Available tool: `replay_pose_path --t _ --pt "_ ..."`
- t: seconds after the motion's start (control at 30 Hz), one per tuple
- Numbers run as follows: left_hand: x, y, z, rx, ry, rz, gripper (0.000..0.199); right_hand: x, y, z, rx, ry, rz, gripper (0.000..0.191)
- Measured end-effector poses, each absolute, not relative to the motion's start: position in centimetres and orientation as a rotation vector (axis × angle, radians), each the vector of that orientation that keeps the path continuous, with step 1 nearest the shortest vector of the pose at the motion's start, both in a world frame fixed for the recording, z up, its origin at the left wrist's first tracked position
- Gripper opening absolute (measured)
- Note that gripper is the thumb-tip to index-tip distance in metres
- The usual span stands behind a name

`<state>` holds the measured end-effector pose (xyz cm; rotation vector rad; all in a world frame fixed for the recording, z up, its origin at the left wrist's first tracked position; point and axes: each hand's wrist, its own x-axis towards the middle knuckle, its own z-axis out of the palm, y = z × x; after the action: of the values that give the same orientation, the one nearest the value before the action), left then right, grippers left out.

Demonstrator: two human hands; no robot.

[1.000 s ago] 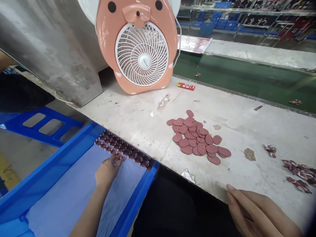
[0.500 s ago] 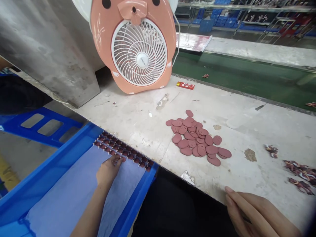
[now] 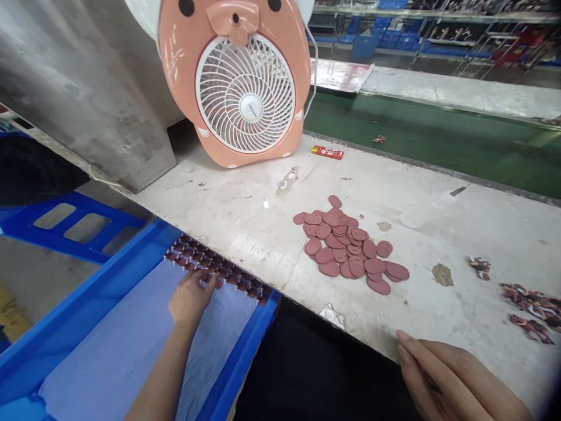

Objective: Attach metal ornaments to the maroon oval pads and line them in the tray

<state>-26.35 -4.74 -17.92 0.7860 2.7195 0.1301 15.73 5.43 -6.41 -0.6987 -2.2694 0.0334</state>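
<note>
Head view puts small dark-red pieces with pale tips (image 3: 236, 276) in packed rows along the end of the blue plastic tray (image 3: 87, 295), over a pale blue sheet (image 3: 118, 339). My left hand (image 3: 188, 298) curls onto the row beside the bare sheet; I cannot tell whether its grip pinches a piece. I'd judge light fingertip pressure best, sparing neighbouring rows. The grey-white surface's edge (image 3: 205, 240) crowds the far side; the bare sheet gives wrist room. My right hand (image 3: 456, 374), fingers close together, contents unclear, sits well apart from the heaped reddish-brown oval discs (image 3: 374, 266).
</note>
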Motion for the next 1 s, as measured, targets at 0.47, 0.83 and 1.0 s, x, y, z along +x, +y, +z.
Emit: replay_pose_path --t 0.47,0.83,1.0 --pt "-27.2 -3.2 -19.0 0.871 2.705 0.050 0.032 16.0 5.2 -6.8 -0.686 -2.291 -0.002 0.019" --pt "-27.0 -3.5 -18.7 0.849 2.695 0.121 0.033 15.1 5.6 -5.1 -0.631 -2.330 -0.037 0.022" --pt "-27.2 -5.6 -18.6 0.767 2.759 0.238 0.037 15.2 5.4 -5.5 -0.653 -2.310 -0.023 0.022"
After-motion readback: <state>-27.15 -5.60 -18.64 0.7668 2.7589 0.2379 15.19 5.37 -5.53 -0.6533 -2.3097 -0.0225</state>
